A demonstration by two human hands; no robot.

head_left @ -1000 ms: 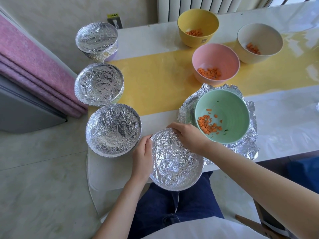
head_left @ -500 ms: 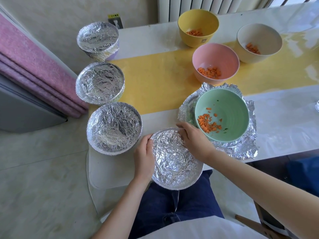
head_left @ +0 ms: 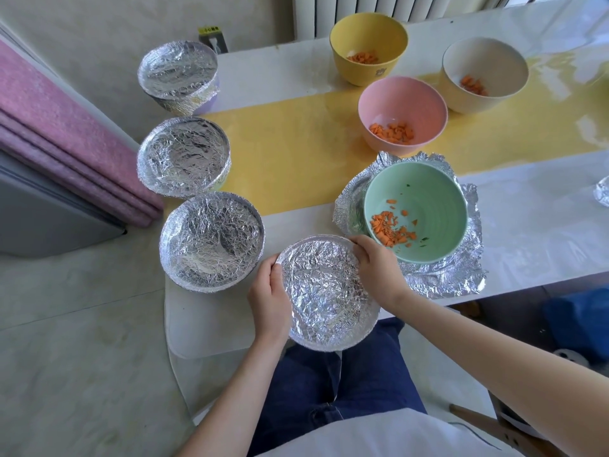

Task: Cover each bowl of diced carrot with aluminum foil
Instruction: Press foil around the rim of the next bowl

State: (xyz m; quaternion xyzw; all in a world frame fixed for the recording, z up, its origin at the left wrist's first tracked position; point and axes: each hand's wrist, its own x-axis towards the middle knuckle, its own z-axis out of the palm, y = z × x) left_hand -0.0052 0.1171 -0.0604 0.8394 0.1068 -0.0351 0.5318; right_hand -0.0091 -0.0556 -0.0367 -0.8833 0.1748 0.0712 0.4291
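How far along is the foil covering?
Done: far covered bowl, middle covered bowl, near covered bowl along the left edge. In hand: left hand and right hand grip the fourth covered bowl at its rim. Remaining: green bowl on a foil sheet, pink bowl, yellow bowl, cream bowl, carrot exposed.

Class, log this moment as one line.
left hand, right hand: hold nearest foiled bowl | uncovered: green bowl on foil sheet, pink, yellow, cream
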